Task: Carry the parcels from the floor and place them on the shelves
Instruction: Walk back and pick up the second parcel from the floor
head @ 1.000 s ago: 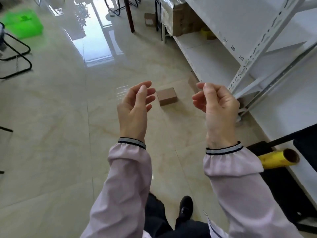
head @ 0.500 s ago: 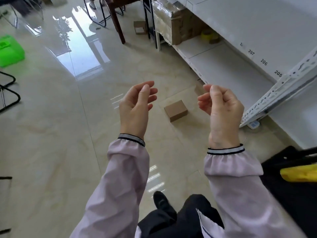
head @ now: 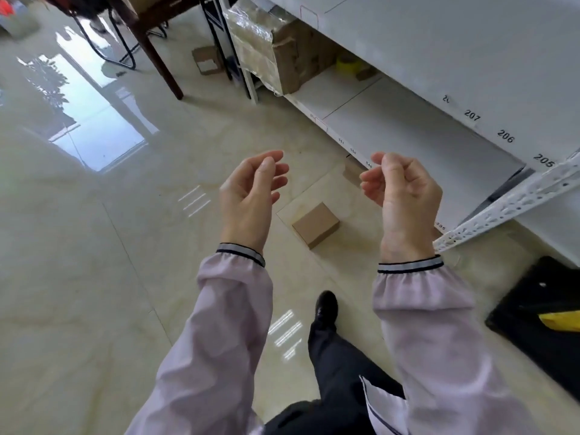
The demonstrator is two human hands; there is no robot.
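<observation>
Cardboard, brown: one small closed parcel box (head: 316,225) lying on the glossy cream tiled floor (head: 94,277), near the front edge of the lowest white metal shelf (head: 408,133) and apart from it. Seen in the gap between the two raised hands, lower in the frame than both.

Left hand (head: 251,196): bare, raised, palm turned inward, fingers (head: 276,171) loosely curled and spread wide; holds nothing. Pale lilac sleeve with striped cuff (head: 240,253) at the wrist.

Right hand (head: 405,193): bare, raised, palm turned inward, fingers (head: 372,180) half curled; holds nothing. Matching cuff at the wrist.

White shelving unit, right side of the view: perforated white upright (head: 508,205) slanting across; the upper shelf's front edge bears black numbers 207, 206, 205 (head: 505,135). At the far end of the lowest shelf, one large brown carton wrapped partly in clear film (head: 273,54), and beyond it a yellow roll (head: 346,62), details unclear.

Second small cardboard box with white label (head: 207,61): on the floor past the shelf's far end, beside dark furniture legs (head: 157,58).

Black shoe (head: 326,307) and dark trouser leg: on the floor below the hands.

Black mat or bag with a yellow item on it (head: 539,318): at the right edge, on the floor by the shelving.
</observation>
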